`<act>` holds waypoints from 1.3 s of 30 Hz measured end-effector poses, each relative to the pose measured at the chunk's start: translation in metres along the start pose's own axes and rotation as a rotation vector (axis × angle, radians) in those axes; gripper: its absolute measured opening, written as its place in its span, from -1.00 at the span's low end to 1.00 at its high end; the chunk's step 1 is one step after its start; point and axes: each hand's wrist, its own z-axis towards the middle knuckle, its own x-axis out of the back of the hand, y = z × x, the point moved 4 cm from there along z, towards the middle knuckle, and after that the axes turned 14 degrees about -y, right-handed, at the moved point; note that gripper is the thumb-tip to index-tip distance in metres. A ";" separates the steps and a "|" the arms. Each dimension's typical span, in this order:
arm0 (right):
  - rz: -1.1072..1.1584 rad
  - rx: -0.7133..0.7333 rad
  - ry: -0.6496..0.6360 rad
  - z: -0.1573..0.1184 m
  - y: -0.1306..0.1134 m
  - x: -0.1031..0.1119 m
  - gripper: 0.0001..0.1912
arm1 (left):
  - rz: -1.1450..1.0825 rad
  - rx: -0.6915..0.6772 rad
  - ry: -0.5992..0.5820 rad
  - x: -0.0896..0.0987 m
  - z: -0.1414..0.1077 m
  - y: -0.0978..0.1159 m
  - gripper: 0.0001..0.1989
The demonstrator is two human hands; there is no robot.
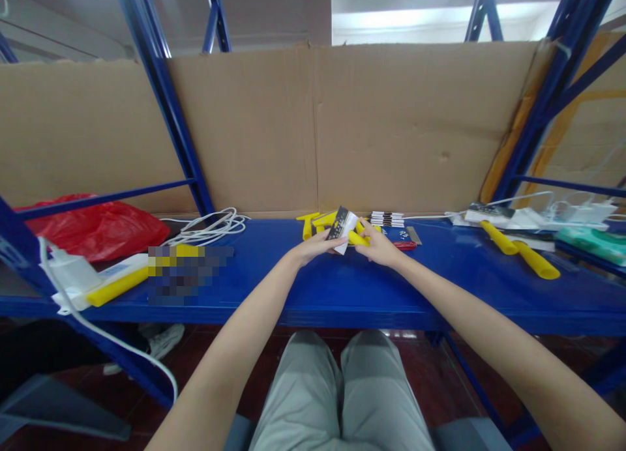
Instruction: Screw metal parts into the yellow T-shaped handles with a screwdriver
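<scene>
While the left hand (313,248) pinched a printed card (342,226), the right hand (379,245) gripped a yellow tube (358,239).
White bundles (387,219) lay nearby.

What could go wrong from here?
1. The white cable hangs over the table's front edge at left; a leg or sleeve might snag it.
2. The long yellow piece lies near that edge and could get knocked off.
3. The left hand and right hand work right by the yellow pile; a bump may scatter it.
</scene>
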 end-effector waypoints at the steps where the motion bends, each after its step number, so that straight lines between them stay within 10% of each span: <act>1: 0.013 -0.007 0.003 0.000 -0.001 0.000 -0.11 | 0.004 -0.012 0.013 0.000 0.000 0.000 -0.63; 9: 0.249 0.053 -0.031 0.000 -0.011 -0.007 -0.07 | -0.251 -0.041 0.148 -0.002 0.002 0.007 -0.75; 19: 0.377 0.012 -0.035 0.005 -0.006 0.001 -0.69 | -0.373 -0.165 0.275 0.008 0.000 0.009 -0.80; 39: 0.462 0.008 -0.254 -0.008 -0.019 0.008 -0.57 | -0.475 -0.194 0.221 0.007 -0.009 0.023 -0.40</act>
